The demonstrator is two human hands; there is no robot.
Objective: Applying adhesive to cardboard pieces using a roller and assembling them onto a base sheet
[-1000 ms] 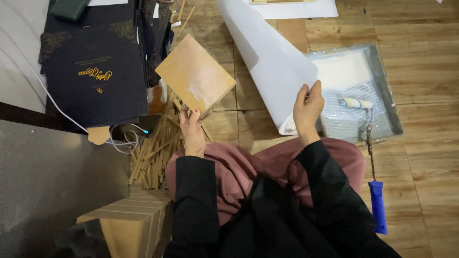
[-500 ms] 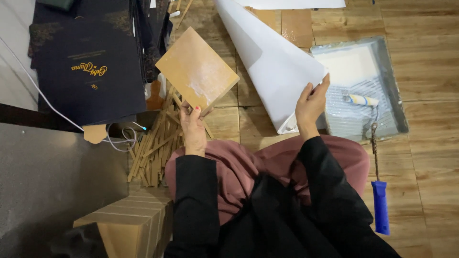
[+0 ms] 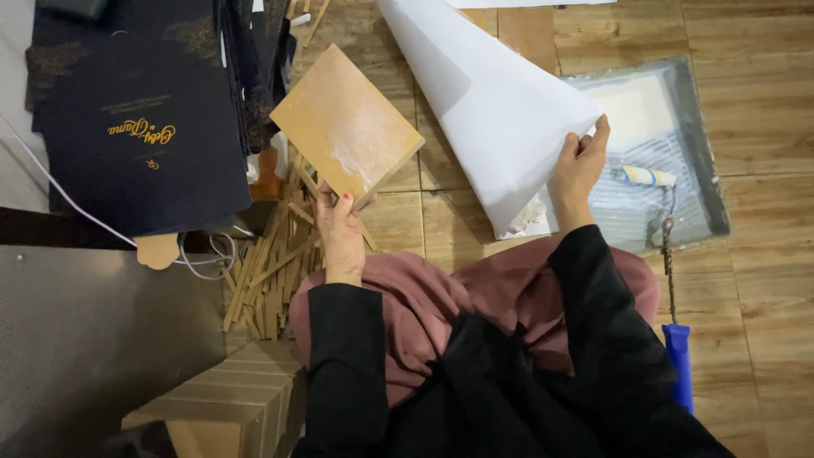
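Big white sheet [image 3: 487, 102] sweeps across the wooden floor [image 3: 763, 271], curling far to near, its near right edge pinched shut in the right hand [image 3: 578, 170]. Right of it sits the glue tray [image 3: 708, 170] with a small roller [image 3: 644, 176]. Left hand [image 3: 341, 233] grips the brown board [image 3: 346, 123] by its near corner, tilted above scattered wooden strips [image 3: 271, 263].

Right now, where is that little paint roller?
In the head view, the paint roller lies in the grey tray on the right, just beyond the right hand holding the white sheet; its blue handle points back toward the person.
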